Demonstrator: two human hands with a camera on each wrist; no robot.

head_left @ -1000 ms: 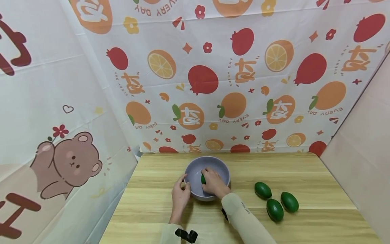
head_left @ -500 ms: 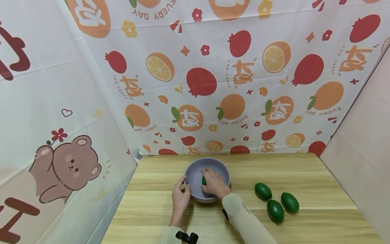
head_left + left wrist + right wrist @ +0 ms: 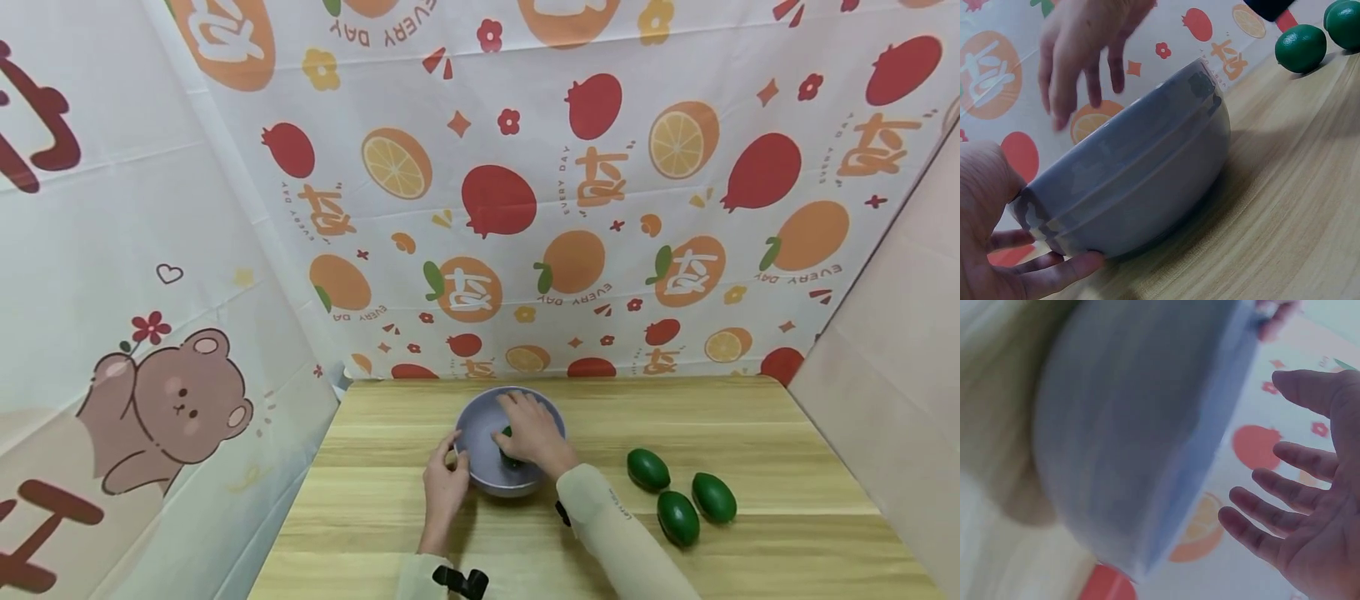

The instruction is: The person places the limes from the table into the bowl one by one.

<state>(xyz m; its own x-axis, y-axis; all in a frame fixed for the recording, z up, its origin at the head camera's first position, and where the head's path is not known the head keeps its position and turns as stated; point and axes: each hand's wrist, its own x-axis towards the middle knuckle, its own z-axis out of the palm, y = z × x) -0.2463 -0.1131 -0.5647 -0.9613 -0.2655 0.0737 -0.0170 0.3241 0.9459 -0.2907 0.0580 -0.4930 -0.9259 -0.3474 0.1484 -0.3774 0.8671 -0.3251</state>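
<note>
A lime (image 3: 512, 461), dark green, lies in the grey-purple bowl (image 3: 480, 425), partly hidden under my right hand (image 3: 531, 429). That hand hovers over the bowl with its fingers spread; in the right wrist view nothing is between the extended fingers (image 3: 1266, 506). My left hand (image 3: 446, 479) holds the bowl at its left side. In the left wrist view its thumb is near the rim and its fingertips (image 3: 1088, 261) press the lower outer wall of the bowl (image 3: 1147, 169).
Several limes are in view; three of them, a rear lime (image 3: 648, 470), a front lime (image 3: 678, 517) and a right lime (image 3: 713, 497), lie on the wooden table (image 3: 360, 500) right of the bowl. A fruit-print cloth (image 3: 637, 308) hangs behind the table.
My right hand has let go of the lime inside the bowl, spread its fingers and risen slightly to the right. The left hand stays at the bowl.
</note>
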